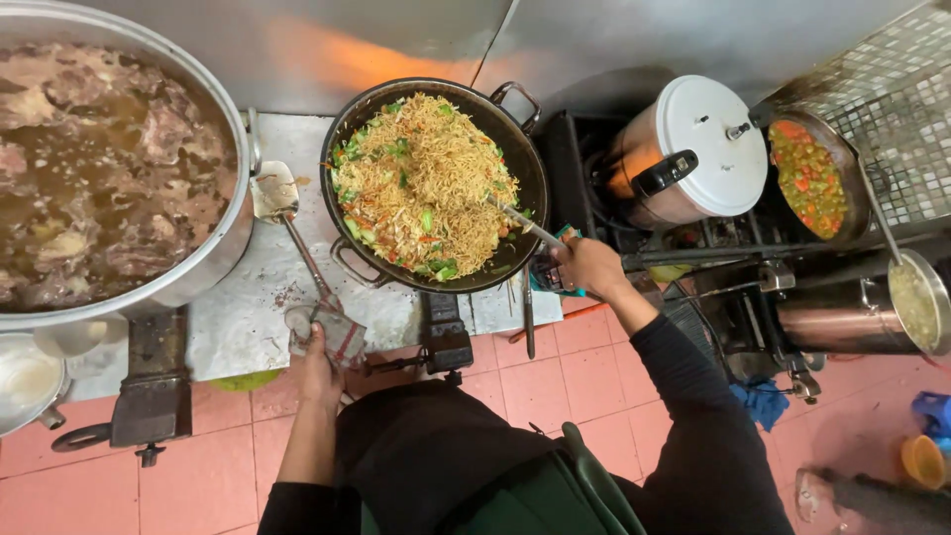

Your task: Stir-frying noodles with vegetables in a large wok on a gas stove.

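Here we see, far left, a huge steel stockpot (213, 253) full of brown broth and bones, standing on the pale bench (248, 327); just right of it sits a black wok (520, 168) heaped with fried noodles (421, 183) mixed with green and orange vegetables; right of the wok stands a steel pressure cooker (684, 154) with a white lid and black handle; beyond it a dark pan (847, 163) holds a red, green and yellow vegetable mix; at the right edge a steel pot (852, 317) with a pale mixture lies low by the burners. Our right hand (589, 266) is closed round the handle of a metal spatula (515, 220), its blade buried in the noodles at the wok's near right side; the fingers wrap the handle, so that grip is pressed tight on it. Our left hand (319, 372) is at the near edge of the bench, closed on a small clear cup (332, 332); the cup stands just beside the wok's near handle, and a long steel ladle (275, 193) rests with its bowl between stockpot and wok, its handle running down to the cup. A small steel bowl (25, 381) sits at the near left; a blue cloth (763, 401) lies on the pink tiled floor (584, 367) to the right; an orange-lidded tub (923, 461) sits at the near right corner.
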